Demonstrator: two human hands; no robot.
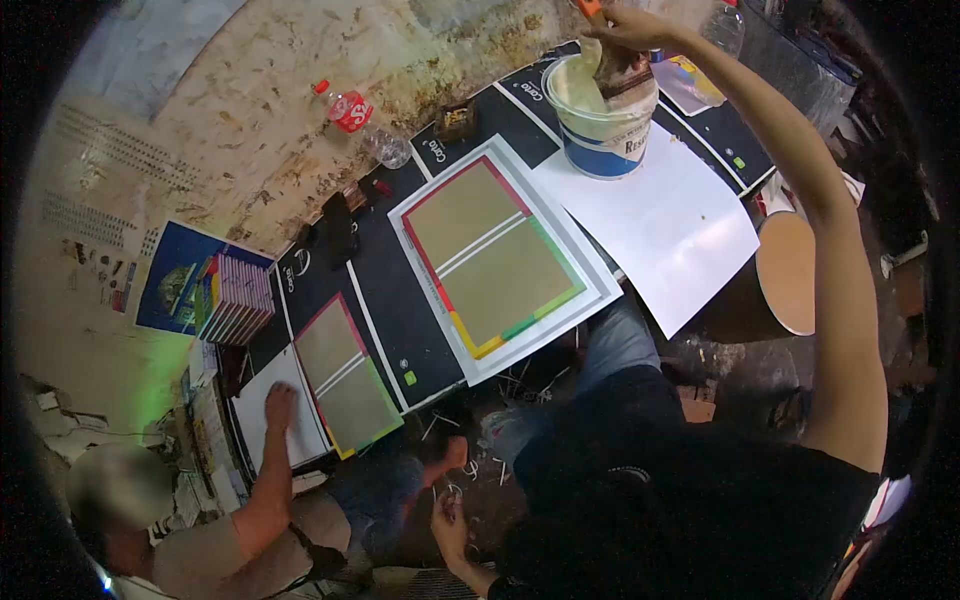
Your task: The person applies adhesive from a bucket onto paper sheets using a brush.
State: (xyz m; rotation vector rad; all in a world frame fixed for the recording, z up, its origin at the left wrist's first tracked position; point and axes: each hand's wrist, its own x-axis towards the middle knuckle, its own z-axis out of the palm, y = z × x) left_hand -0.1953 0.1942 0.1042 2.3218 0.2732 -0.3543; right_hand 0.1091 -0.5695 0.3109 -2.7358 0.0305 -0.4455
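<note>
The fisheye view darkens the corners, and the upper edge cuts off the top of the brush handle point(592, 8). The person's own dark shirt hides the lower centre of the frame. A co-worker sits at lower left; the face is blurred.

Legible writing is limited. The black mats point(400, 310) on the table carry a white logo that appears to read "Carto". The bucket point(600, 125) has a blue band with letters beginning "Res"; the remainder is turned away. The red label on the plastic bottle point(352, 112) lying at upper left is too small to read.

Right hand point(632, 25): arm fully extended to the upper centre, fingers closed around the orange handle of a wide brush point(620, 72). The bristles rest on the bucket's rim, over pale paste inside. The bucket stands at the far end of the table, on the corner of a white sheet point(670, 220).

Left hand point(448, 525): low, near the person's lap, fingers loosely curled. Whether it holds anything cannot be determined.

Beside the white sheet lies a board point(500, 255) of two brown panels with a red, yellow and green border. A second such board point(348, 378) lies further left. The co-worker's hand point(280, 408) presses flat on white paper just beside it. A stack of books point(235, 300) stands near the wall.
</note>
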